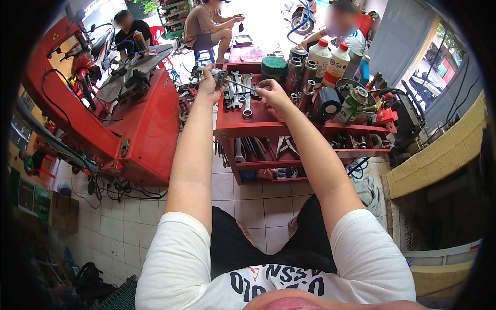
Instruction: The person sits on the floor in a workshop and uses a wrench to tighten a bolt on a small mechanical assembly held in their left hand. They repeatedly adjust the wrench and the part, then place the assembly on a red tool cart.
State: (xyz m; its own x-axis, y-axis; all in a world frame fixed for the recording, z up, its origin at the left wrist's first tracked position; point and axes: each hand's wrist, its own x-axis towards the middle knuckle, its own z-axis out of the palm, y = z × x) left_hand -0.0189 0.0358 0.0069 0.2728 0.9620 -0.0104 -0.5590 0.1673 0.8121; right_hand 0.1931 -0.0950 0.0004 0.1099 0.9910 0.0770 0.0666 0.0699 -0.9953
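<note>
My left hand [208, 87] is closed around a small grey metal mechanical part [219, 76], raised over the left side of a red tool cart [258, 125]. Its exact kind is too small to make out. From my right hand [273, 95], a thin metal shaft like a screwdriver's [239, 84] reaches left to that part. The fingers pinch its dark near end, and the rest of the handle is hidden. Below and between both hands, several spanners lie on the cart's top, among them a ring-ended spanner [247, 109] closest to me.
Bottles with red caps [338, 64], spray cans [354, 105] and a green-lidded tub [274, 67] crowd the cart's right half. A red machine [147, 124] stands left, cables on the floor beside it. Beyond the cart sit other people, one in a brown shirt [202, 26].
</note>
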